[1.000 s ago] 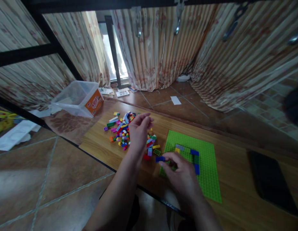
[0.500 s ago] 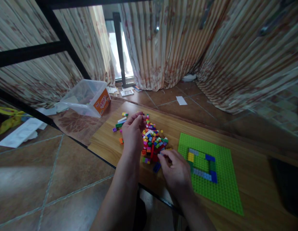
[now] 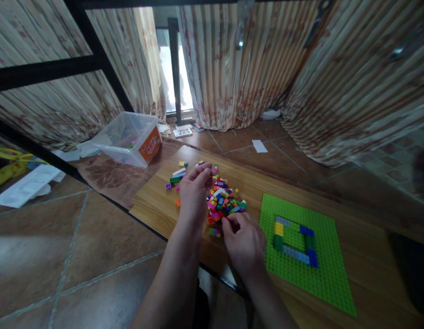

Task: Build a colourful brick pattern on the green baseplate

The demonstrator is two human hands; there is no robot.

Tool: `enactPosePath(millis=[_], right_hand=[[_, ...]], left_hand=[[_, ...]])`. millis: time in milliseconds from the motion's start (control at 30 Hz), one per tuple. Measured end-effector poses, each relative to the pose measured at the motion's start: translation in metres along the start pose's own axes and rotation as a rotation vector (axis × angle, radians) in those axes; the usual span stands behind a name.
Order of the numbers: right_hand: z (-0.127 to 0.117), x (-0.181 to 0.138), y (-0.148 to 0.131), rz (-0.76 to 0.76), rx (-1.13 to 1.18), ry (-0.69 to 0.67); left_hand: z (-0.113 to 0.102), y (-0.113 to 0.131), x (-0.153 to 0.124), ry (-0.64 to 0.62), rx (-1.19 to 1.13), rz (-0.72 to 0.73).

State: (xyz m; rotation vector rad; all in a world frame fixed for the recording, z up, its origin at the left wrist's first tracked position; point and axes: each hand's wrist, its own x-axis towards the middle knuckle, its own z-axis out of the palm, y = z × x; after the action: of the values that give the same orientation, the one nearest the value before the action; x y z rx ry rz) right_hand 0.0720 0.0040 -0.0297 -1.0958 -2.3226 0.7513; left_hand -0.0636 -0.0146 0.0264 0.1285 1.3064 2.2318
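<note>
A heap of small coloured bricks lies on a low wooden table. My left hand hovers over the heap's left side, fingertips pinched together at the top; what they hold is too small to name. My right hand rests at the heap's near edge, fingers curled among the bricks. To the right lies a green baseplate bearing a square ring of grey, blue, yellow and green bricks.
A clear plastic box with an orange label stands on the tiled floor behind the table. Striped curtains hang at the back. A dark flat object lies at the table's right end. Papers lie near the window.
The view has swung left, so the baseplate sits further right. My right hand left the baseplate and went into the brick heap. My left hand closed into a pinch.
</note>
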Motion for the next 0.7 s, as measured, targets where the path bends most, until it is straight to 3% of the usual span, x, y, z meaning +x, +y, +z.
enactPosePath(millis=[167,333,467,700], right_hand=[[-0.015,0.009,0.006,0.238,0.462,-0.007],[-0.04,0.021,0.014,0.311,0.842,0.116],[-0.053,0.023,0.017,0.298,0.905,0.216],[-0.066,0.016,0.03,0.302,0.881,0.142]], left_hand=[[-0.001,-0.004,0.0,-0.138,0.178,-0.056],[0.011,-0.012,-0.015,-0.464,0.408,-0.164],[0.023,-0.025,-0.029,-0.64,0.419,-0.197],[0.032,-0.036,-0.035,-0.71,0.472,-0.14]])
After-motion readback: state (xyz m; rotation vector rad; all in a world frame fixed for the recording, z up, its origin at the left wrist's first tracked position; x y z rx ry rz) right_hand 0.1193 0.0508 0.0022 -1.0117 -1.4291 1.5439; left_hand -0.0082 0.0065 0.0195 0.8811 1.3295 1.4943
